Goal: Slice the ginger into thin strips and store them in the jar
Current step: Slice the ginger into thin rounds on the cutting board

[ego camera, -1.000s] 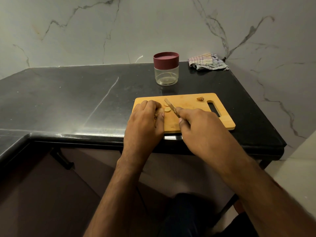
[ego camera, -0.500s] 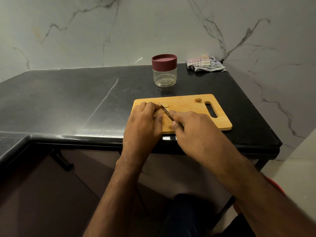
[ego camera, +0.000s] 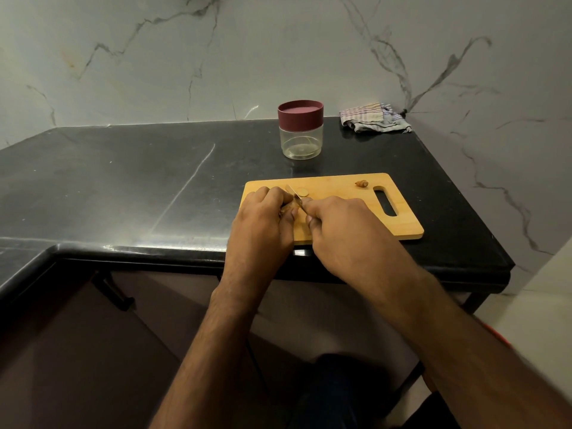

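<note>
We see both hands working at the left end of the wooden cutting board [ego camera: 346, 212], which lies on the black countertop [ego camera: 139, 187]. The left hand [ego camera: 263, 230] is curled over the ginger [ego camera: 286, 209], pinning it to the board; only a small brown edge of the piece shows under the fingertips, at about 3 o'clock from the knuckles. The right hand [ego camera: 346, 236] is closed round the handle of the knife [ego camera: 294, 196], and the thin blade angles out toward 11 o'clock, running along the right side of the left hand's fingers and touching the ginger there. Just past the blade, at 1 o'clock from the left hand, 1 pale round slice [ego camera: 301, 191] lies flat on the board. A small brown ginger scrap [ego camera: 361, 183] sits well apart, near the board's handle slot at 2 o'clock. The jar [ego camera: 301, 131], with its maroon lid on, stands beyond the board at 12 o'clock. A striped cloth [ego camera: 373, 117] is bunched in the far corner.
</note>
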